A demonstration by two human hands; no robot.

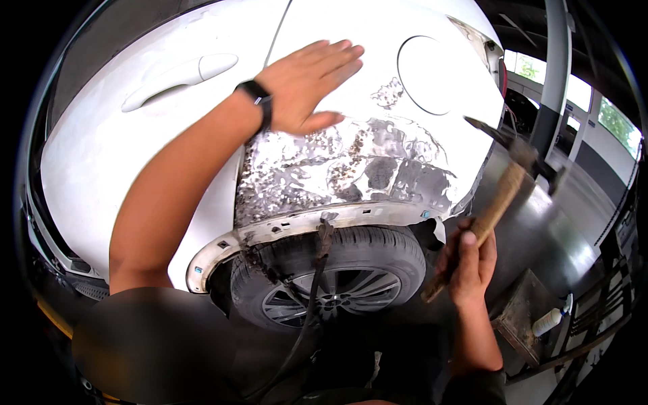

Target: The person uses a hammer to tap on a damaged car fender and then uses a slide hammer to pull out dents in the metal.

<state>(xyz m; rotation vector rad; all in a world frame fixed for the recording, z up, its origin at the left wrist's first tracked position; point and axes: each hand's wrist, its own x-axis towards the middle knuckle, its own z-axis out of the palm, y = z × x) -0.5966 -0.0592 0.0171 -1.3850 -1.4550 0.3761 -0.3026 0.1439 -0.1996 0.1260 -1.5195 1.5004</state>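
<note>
My left hand [307, 84], with a dark watch [256, 94] on its wrist, lies flat with fingers stretched over the white car panel [364, 74], just above a stripped patch [290, 175] of bare, dented metal. Whether the whole palm touches the panel I cannot tell. In my right hand [471, 266] is a body hammer [503, 192], gripped by its wooden handle. Its dark head, pointed at one end, is raised to the right of the car's rear corner. Below the stripped patch runs the wheel arch edge [270, 231], with a clamp [325, 233] and cable hanging from it.
Under the arch stands the rear wheel [331, 297]. A round fuel flap outline [425, 74] and a door handle [182, 77] are on the car's side. At the lower right are a wooden box [530, 314], a white bottle [547, 322] and a dark metal rack [601, 304]. A pillar [550, 88] rises behind.
</note>
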